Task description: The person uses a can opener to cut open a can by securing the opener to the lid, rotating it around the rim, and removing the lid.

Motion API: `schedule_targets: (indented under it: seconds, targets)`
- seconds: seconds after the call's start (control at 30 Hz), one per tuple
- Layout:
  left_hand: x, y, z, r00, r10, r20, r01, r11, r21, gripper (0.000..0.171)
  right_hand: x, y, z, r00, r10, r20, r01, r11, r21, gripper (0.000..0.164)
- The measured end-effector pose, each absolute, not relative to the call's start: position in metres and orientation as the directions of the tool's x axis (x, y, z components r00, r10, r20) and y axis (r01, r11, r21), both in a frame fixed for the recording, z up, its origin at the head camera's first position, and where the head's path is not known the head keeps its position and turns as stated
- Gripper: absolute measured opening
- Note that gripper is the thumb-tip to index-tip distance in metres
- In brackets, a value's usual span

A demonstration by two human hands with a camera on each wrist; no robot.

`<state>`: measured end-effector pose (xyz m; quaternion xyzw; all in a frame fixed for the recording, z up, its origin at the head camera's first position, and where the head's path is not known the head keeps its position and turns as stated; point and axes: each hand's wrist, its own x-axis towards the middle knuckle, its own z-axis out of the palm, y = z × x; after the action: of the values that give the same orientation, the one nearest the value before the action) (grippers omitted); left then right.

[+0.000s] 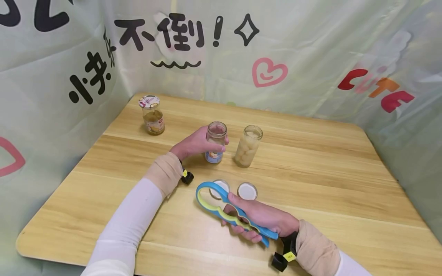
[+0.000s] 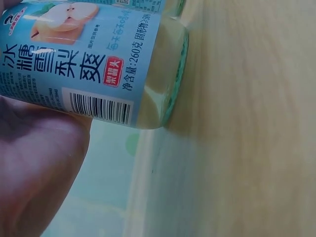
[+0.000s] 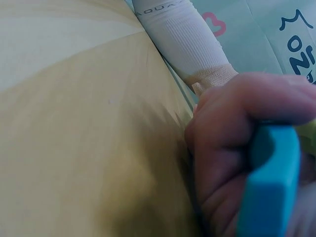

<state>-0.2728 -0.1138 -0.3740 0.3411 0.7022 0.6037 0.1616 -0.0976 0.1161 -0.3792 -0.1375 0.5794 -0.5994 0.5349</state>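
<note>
My left hand (image 1: 195, 144) grips a lidless glass jar (image 1: 214, 156), fingers and thumb around its side. In the left wrist view the jar's blue label (image 2: 59, 59) shows a cut pear and a barcode. Its base is at or just above the wood; I cannot tell which. My right hand (image 1: 262, 216) holds a blue and yellow-green jar opener (image 1: 221, 189) by its handles, with its loop pointing left. Up close in the right wrist view, a blue handle (image 3: 270, 187) passes through the curled fingers. The loop partly covers one of two upturned lids (image 1: 222, 187).
Right of the held jar stands another lidless jar (image 1: 247, 149) full of pale round fruit. A third jar (image 1: 154, 119), with its lid on, is at the back left. The second white lid (image 1: 247, 191) lies nearby on the wooden table (image 1: 328, 184). Printed cloth (image 1: 310, 50) hangs behind.
</note>
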Motion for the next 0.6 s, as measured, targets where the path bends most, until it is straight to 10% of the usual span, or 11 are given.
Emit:
schedule_targets:
  seconds: [0.6]
  targets:
    - [-0.2723, -0.1175, -0.3693, -0.72, 0.676, 0.155, 0.288, 0.088, 0.954, 0.058, -0.0964, 0.1177, -0.3766, -0.397, -0.789, -0.469, 0.487, 0.252, -0.836, 0.076]
